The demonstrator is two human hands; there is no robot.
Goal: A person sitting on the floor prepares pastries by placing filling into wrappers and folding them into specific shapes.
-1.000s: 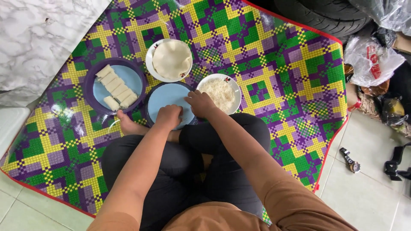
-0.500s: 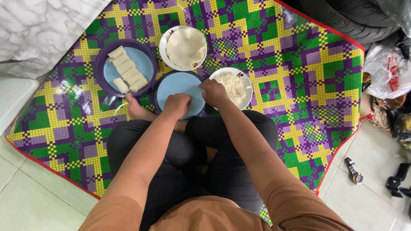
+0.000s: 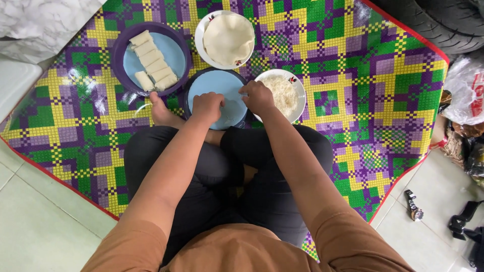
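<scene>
I sit cross-legged on a woven mat point(image 3: 353, 85) checked in purple, green and yellow. A light blue plate with a dark rim point(image 3: 218, 83) lies just past my shins. My left hand point(image 3: 207, 107) rests curled on its near side. My right hand point(image 3: 257, 97) is curled at its right edge, fingertips down. Whatever lies beneath the fingers is hidden. Right of it, a white bowl point(image 3: 290, 95) holds shredded white filling. Behind it, a white plate point(image 3: 228, 38) carries round pale wrappers. At the left, a purple-rimmed plate point(image 3: 151, 58) holds several pale rolls in a row.
My bare foot point(image 3: 161, 113) lies beside the blue plate. A tyre point(image 3: 428, 22) and a plastic bag point(image 3: 466, 93) stand at the right. A wristwatch point(image 3: 413, 205) and a black strap point(image 3: 461, 221) lie on the tiled floor. At the top left is a marbled surface point(image 3: 40, 20).
My view has tilted, so the plates sit higher and further left in frame. Both hands have stayed curled over the blue plate with only small finger movement.
</scene>
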